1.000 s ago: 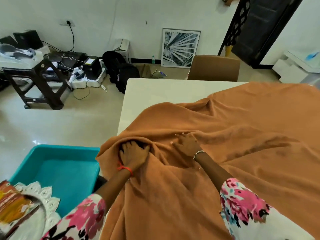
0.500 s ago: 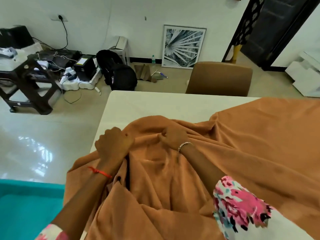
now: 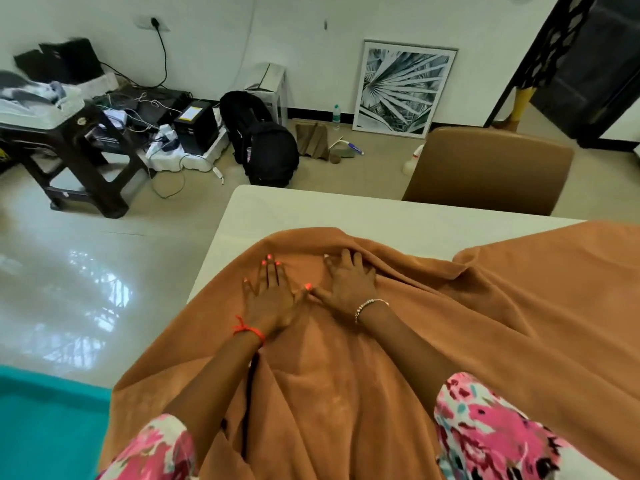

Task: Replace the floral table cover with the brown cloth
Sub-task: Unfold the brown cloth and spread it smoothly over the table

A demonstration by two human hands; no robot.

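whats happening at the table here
A person is laying a brown cloth over a white table. The left hand and right hand both press flat on the cloth, fingers straight, side by side near the table's end. The cloth lies rumpled in folds, and the far strip of tabletop is bare. No floral cover is in view.

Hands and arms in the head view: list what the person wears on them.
The left hand has coral-pink nail polish and a red-orange thread tied at the wrist. The right hand wears a thin silver beaded bracelet. The left sleeve and right sleeve are white with pink, teal and black flowers.
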